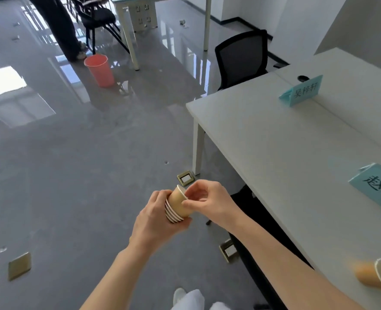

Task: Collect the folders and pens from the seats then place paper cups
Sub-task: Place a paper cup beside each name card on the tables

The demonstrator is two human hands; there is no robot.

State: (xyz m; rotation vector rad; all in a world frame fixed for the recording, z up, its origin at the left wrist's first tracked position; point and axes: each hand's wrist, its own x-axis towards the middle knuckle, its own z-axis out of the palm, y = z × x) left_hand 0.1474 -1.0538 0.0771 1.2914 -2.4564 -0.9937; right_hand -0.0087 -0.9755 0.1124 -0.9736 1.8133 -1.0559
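A glossy grey floor fills most of the view, mirroring bright windows. To the right stands a long white table, its near corner leg resting by a brass floor socket; two more brass plates lie on the floor nearer the person. A black mesh office chair sits at the table's far end, and another black chair is tucked under the near side. Farther back stand an orange bin, a second white table and another person's dark trouser legs.

Two pale blue name cards rest on the table: the far name card reads 吴梓轩, seen inverted; the near name card shows 赵思, cut off by the frame.

A single paper cup, blurred, lies on its side at the table's near edge.

Over the floor, the left hand wraps its fingers round a stack of paper cups, while the right hand pinches the top cup's rim between thumb and fingertips.
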